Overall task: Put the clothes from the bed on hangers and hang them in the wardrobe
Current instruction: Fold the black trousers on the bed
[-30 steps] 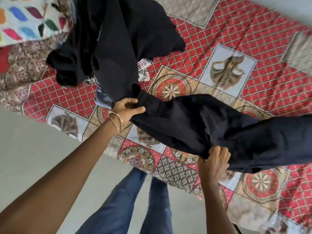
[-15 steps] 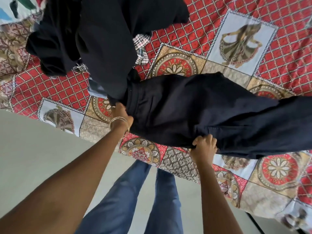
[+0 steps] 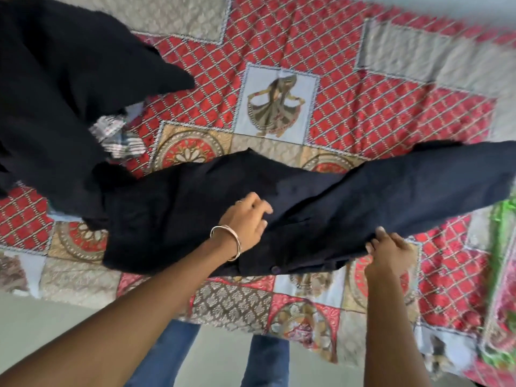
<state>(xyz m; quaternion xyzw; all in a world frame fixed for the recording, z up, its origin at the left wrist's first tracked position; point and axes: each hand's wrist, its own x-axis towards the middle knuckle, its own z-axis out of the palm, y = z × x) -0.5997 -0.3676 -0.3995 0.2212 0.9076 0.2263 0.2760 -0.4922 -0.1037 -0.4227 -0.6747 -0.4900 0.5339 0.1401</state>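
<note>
Dark navy trousers (image 3: pixel 349 202) lie spread across the patterned red bedspread (image 3: pixel 349 88), waistband to the left, legs running off to the right. My left hand (image 3: pixel 245 222), with thin bangles at the wrist, rests on the middle of the trousers with its fingers loosely spread. My right hand (image 3: pixel 388 252) pinches the trousers' near edge. A heap of black clothes (image 3: pixel 64 101) sits at the upper left, with a checked garment (image 3: pixel 117 138) poking out beneath it. No hanger or wardrobe is in view.
The bed's near edge runs along the bottom, with pale floor (image 3: pixel 42 325) below it and my jeans-clad legs (image 3: pixel 167 356) standing there. A green patterned cloth (image 3: pixel 502 219) shows at the right edge. The frame is motion-blurred.
My left hand let go of the waistband end and moved right onto the trousers' middle. My right hand still holds the near edge. The view shifted right along the bed.
</note>
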